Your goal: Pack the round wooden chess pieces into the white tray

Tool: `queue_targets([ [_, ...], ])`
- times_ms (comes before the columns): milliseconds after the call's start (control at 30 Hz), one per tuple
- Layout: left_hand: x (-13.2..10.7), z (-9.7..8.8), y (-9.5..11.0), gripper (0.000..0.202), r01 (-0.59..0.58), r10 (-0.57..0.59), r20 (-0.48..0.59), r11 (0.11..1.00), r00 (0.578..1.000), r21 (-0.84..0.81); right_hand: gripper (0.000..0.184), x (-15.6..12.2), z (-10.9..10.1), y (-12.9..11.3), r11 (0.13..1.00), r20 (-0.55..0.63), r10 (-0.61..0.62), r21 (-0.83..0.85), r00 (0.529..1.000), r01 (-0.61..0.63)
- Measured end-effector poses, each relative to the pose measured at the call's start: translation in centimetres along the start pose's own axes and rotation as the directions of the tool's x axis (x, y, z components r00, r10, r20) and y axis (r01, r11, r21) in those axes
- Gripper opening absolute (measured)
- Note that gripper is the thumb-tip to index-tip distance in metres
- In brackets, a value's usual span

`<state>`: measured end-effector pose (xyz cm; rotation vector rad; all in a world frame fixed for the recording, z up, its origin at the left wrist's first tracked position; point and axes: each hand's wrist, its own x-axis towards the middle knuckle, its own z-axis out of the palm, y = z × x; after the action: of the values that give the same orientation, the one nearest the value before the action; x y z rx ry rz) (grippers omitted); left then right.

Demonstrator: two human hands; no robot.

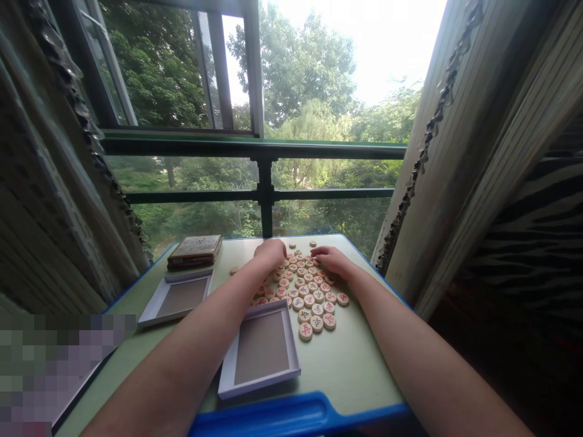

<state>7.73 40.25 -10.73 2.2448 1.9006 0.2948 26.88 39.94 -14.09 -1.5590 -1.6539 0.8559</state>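
Note:
Round wooden Chinese chess pieces [308, 300] with red or dark characters lie face up in a crowded patch on the pale green table. At the far left side of the patch is my left hand [271, 254], bent downward over the pieces; its back hides most of its fingers and whatever is under them. Opposite it, my right hand [336, 261] rests low over the patch's far right side, fingers stretched out and touching or just above some pieces. Nearest to my left forearm stands an open, shallow white box tray [295, 349], with several pieces just behind it.
Another shallow white box part [148, 314] lies on the left, in front of a stacked pair of flat boxes or books [194, 247]. A blue edge [273, 413] borders the table [355, 376]. Beyond it are a green railing [319, 150] and window, with curtains [455, 152] on both sides.

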Motion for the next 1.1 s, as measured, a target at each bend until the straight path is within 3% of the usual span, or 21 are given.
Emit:
queue_targets([
  [167,0.20,0.17,-0.05,0.018,-0.029,0.028,0.066,0.999,0.997,0.021,0.032,0.12,0.08,0.16,1.000,0.011,0.002,0.003,1.000,-0.002],
  [800,-0.10,0.04,-0.43,0.017,-0.130,0.126,0.095,0.991,0.987,0.036,0.031,0.22,0.11,0.08,1.000,0.009,0.012,0.000,1.000,-0.012],
  [1100,0.58,0.21,-0.71,0.029,-0.128,0.120,0.096,0.988,0.988,0.081,0.031,0.07,0.10,0.05,1.000,0.014,0.003,0.004,1.000,-0.003],
])
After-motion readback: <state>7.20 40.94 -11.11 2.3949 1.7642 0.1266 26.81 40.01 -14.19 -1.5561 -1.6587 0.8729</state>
